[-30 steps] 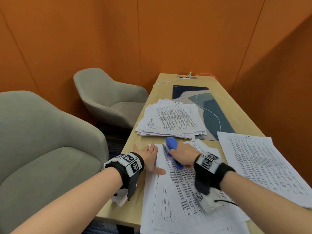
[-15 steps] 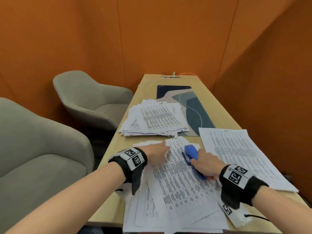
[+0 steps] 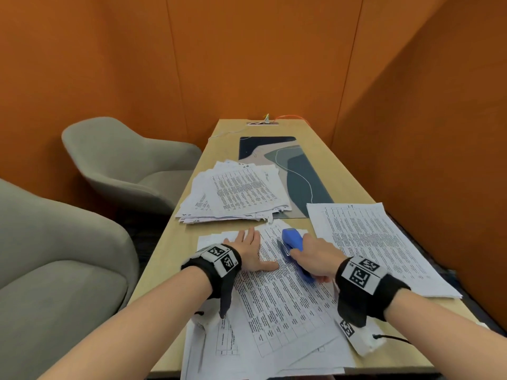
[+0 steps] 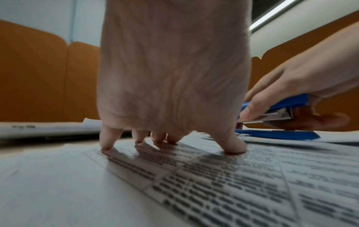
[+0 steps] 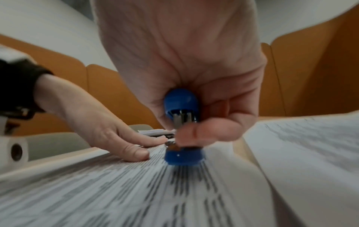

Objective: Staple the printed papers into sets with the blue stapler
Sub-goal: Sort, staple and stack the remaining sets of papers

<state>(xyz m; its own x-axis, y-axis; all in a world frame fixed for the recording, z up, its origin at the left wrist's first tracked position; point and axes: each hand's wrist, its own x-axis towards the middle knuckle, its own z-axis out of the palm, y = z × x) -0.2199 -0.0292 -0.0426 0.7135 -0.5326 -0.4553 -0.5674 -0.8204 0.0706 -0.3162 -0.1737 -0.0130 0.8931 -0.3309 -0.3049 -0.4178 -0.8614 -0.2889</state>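
Note:
Printed papers (image 3: 277,303) lie loosely stacked at the near end of the table. My left hand (image 3: 248,249) presses flat on their upper left part, fingers straight and spread (image 4: 172,138). My right hand (image 3: 315,256) grips the blue stapler (image 3: 293,244), which rests on the sheets just right of the left hand. In the right wrist view the stapler (image 5: 181,104) is seen from its rear end, with the thumb below its upper arm and its base (image 5: 183,158) on the paper. The left wrist view shows the stapler (image 4: 276,113) standing agape, base flat on the sheets.
A thick fanned pile of printed sheets (image 3: 236,193) lies farther up the table, partly on a dark patterned mat (image 3: 299,171). Another stack of sheets (image 3: 375,242) lies at the right. Two grey armchairs (image 3: 118,163) stand left of the table. Orange walls enclose the booth.
My left hand slid from the papers' left edge onto their top. The right hand carried the stapler from the left part of the sheets to just right of the left hand.

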